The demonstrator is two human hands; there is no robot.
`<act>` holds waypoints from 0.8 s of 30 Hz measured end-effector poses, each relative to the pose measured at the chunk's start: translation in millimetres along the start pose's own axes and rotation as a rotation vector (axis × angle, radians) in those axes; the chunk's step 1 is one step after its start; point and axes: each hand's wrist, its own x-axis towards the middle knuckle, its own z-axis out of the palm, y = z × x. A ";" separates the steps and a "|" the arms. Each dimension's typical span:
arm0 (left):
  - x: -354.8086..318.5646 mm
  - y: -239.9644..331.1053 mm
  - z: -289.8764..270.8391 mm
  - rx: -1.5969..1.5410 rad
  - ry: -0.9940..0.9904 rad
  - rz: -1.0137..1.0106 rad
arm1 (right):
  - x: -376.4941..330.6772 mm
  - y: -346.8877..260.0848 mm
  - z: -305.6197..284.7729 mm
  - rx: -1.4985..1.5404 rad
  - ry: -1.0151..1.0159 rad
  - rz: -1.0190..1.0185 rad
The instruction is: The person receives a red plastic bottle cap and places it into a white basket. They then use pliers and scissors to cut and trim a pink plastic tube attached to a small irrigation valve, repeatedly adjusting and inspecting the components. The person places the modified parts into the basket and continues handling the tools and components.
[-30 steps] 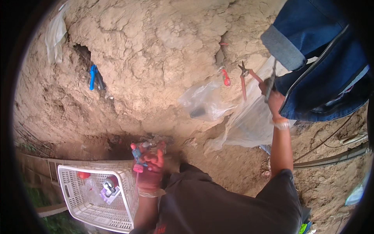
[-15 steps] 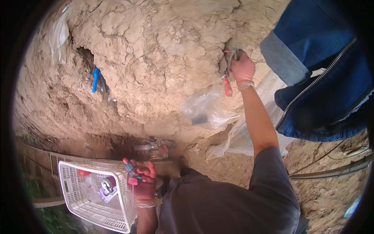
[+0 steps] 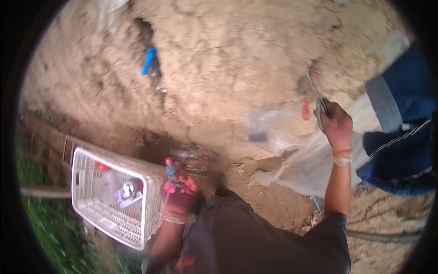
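Note:
My right hand [image 3: 336, 128], gloved, grips dark-handled scissors [image 3: 320, 107], their thin blades pointing up and away in front of the earth wall. Just left of the blades, a red-handled tool [image 3: 305, 109] rests at a hollow in the earth. In my left hand [image 3: 181, 200], also gloved and held low beside the crate, is a small teal-and-pink object [image 3: 171, 171] with a pink round part; motion blur hides its kind. The white plastic crate [image 3: 143, 219] contains a purple-and-white package [image 3: 127, 198], a shiny round item and something red.
A clear plastic bag [image 3: 271, 123] lies on the earth, near a larger translucent sheet [image 3: 315, 162]. A blue denim garment [image 3: 406, 91] hangs at far right. A blue-handled tool [image 3: 149, 61] sticks from a crack at upper left. Litter [image 3: 194, 155] lies beyond my left hand.
My right hand has drawn back from the hollow, bringing the scissors away from the earth. The view has shifted; my left hand still holds the teal-and-pink object beside the crate.

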 end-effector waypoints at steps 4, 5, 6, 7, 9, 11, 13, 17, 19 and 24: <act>-13.7 4.3 18.1 -0.078 0.103 0.127 | -8.6 -80.3 37.0 0.265 -0.235 -0.041; -19.7 7.0 19.3 -0.097 0.103 0.143 | -12.3 -97.4 58.1 0.324 -0.275 -0.082; -25.9 9.2 21.1 -0.115 0.104 0.151 | -9.7 -106.8 89.7 0.336 -0.374 -0.115; -32.4 13.3 20.8 -0.133 0.102 0.168 | -6.3 -131.3 110.8 0.441 -0.502 -0.078; -50.3 21.9 16.6 -0.161 0.120 0.235 | -4.9 -186.8 142.4 0.721 -0.776 0.111; -69.0 29.2 11.9 -0.177 0.133 0.289 | -3.4 -224.9 193.0 1.003 -0.793 0.223; -88.3 37.6 9.8 -0.179 0.142 0.350 | 9.3 -267.6 232.5 1.177 -0.823 0.247; -120.7 47.0 15.2 -0.118 0.141 0.438 | 55.4 -323.0 324.0 1.341 -0.946 0.271; -130.5 50.0 19.2 -0.124 0.151 0.455 | 89.3 -341.4 370.7 1.230 -0.810 0.071; -147.5 64.5 19.1 -0.170 0.239 0.526 | 126.5 -392.8 407.3 1.446 -0.405 0.332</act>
